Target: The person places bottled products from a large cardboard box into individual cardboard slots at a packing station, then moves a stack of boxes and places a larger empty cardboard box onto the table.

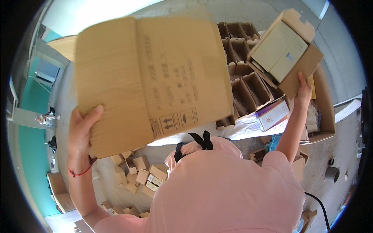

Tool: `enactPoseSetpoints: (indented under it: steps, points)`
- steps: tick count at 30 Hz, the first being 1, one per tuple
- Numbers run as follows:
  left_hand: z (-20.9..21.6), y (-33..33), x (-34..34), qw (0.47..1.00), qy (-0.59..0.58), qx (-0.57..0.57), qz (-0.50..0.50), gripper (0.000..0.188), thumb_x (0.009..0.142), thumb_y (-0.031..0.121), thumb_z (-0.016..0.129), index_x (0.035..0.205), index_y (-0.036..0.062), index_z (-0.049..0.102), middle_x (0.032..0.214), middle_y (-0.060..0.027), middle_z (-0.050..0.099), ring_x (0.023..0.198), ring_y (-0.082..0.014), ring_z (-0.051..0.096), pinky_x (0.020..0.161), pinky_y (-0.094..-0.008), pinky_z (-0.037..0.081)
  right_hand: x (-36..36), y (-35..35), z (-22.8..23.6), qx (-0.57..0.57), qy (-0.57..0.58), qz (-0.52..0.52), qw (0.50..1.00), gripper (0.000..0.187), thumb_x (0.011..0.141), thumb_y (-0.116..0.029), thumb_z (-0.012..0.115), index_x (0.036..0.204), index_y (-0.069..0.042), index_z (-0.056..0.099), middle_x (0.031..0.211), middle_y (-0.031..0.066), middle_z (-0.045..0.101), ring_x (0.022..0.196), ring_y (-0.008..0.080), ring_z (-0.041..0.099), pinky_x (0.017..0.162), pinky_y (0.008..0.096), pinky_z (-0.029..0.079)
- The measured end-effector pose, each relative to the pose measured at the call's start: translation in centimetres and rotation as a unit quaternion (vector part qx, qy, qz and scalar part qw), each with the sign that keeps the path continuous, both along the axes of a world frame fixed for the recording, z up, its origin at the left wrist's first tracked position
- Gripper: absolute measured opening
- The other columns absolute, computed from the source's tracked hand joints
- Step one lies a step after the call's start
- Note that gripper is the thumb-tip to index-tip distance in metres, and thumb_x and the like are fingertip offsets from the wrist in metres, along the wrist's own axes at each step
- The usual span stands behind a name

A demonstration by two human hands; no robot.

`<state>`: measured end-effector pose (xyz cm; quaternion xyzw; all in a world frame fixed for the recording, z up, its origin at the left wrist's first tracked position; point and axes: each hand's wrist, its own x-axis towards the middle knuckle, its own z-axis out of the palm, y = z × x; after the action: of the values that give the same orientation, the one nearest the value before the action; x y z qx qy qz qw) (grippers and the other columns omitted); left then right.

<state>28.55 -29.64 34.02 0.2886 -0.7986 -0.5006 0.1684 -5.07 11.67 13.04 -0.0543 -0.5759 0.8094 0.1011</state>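
My left hand (83, 126) grips the lower left edge of a large brown cardboard carton (182, 66), its thumb on the near face. Raised in front of me, the carton is smeared by motion at its upper edge and has dark printing and handling symbols. My right hand (303, 91) is closed on the flap of a small open cardboard box (279, 83). A pale cream carton or panel (281, 50) fills that box's opening. Brown compartment trays (248, 91) stand between the two, partly hidden by the large carton.
A white and purple box (274, 115) lies on white sheeting beside the trays. At the right stands an open carton (328, 112) with contents. Several small cardboard boxes (142, 163) are scattered on the floor below, and a dark cylinder (332, 174) lies at the right.
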Motion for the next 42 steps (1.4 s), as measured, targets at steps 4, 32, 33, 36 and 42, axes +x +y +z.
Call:
enactPoseSetpoints:
  steps: [4,32,33,36,42]
  points:
    - [-1.1,0.4,-2.4,0.989,-0.119,0.011,-0.088,0.033,0.081,0.015,0.063,0.107,-0.0038,0.056,0.098,-0.0066,0.062,0.087,-0.0116,0.058,0.076,-0.026,0.047,2.0,2.6,-2.9,-0.042,-0.024,-0.034,0.998,0.033,0.086,-0.009,0.058,0.114,0.007,0.052,0.108,0.013,0.059,0.093,0.021,0.06,0.077,0.0295,0.05]
    - [0.9,6.5,-2.6,0.797,-0.393,-0.366,-0.278,0.084,0.075,0.045,0.064,0.132,-0.0072,0.032,0.081,-0.0231,0.06,0.078,-0.0366,0.059,0.068,-0.0403,0.046,0.6,-5.8,-6.0,-0.069,-0.074,0.13,0.986,0.042,0.085,-0.013,0.059,0.121,0.004,0.048,0.113,0.012,0.056,0.099,0.0228,0.056,0.083,0.0323,0.047]
    - [1.5,5.3,-1.6,0.797,-0.351,-0.394,-0.293,0.084,0.071,0.046,0.068,0.13,-0.0058,0.037,0.09,-0.0228,0.061,0.085,-0.0347,0.06,0.073,-0.0383,0.047,0.6,-5.4,-5.8,-0.047,-0.077,0.106,0.99,0.042,0.085,-0.013,0.059,0.121,0.004,0.048,0.113,0.0117,0.056,0.099,0.0226,0.056,0.083,0.0323,0.047]
    - [4.0,3.1,1.5,0.857,-0.29,-0.329,-0.27,0.075,0.063,0.039,0.075,0.119,-0.0054,0.051,0.104,-0.0223,0.06,0.096,-0.033,0.059,0.084,-0.0349,0.044,0.9,-5.3,-5.8,-0.051,-0.069,0.089,0.992,0.041,0.084,-0.011,0.06,0.12,0.005,0.049,0.114,0.0114,0.056,0.101,0.0218,0.055,0.084,0.0323,0.046]
    - [2.8,-0.4,0.2,0.833,-0.435,-0.137,-0.314,0.083,0.062,0.041,0.078,0.124,-0.0054,0.047,0.113,-0.0204,0.058,0.104,-0.0287,0.057,0.09,-0.0318,0.042,0.6,-4.9,-6.8,-0.079,-0.067,0.133,0.986,0.04,0.085,-0.013,0.059,0.119,0.006,0.048,0.11,0.0138,0.057,0.096,0.0234,0.059,0.079,0.0332,0.05]
